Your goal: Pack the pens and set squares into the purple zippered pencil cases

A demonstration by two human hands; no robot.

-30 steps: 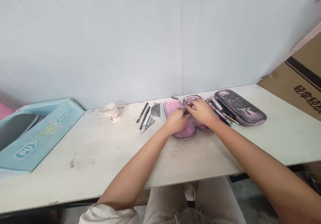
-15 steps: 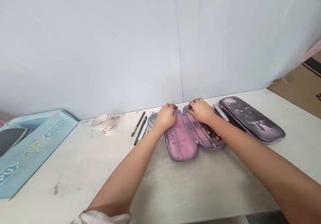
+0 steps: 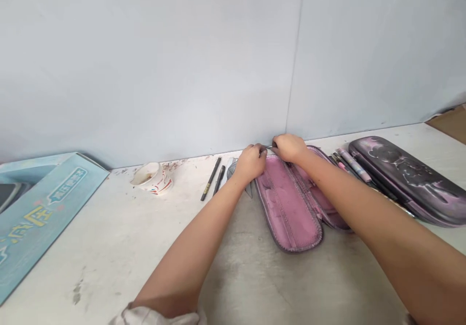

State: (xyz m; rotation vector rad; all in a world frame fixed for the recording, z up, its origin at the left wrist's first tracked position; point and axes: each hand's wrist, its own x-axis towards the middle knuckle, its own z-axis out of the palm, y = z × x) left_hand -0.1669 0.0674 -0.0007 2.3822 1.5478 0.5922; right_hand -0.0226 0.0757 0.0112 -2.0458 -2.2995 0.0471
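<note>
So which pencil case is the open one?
The pink pencil case is open, lying flat with its pink lining showing, right by the left hand and right hand. The dark purple pencil case beside it is closed.

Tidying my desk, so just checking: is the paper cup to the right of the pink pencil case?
No, the paper cup sits left of the open pink pencil case.

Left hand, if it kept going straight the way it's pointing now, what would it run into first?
The left hand would probably meet the thin dark item at its fingertips first, just past the top end of the open pink pencil case. The right hand lies just beyond, though depth is hard to judge.
</note>
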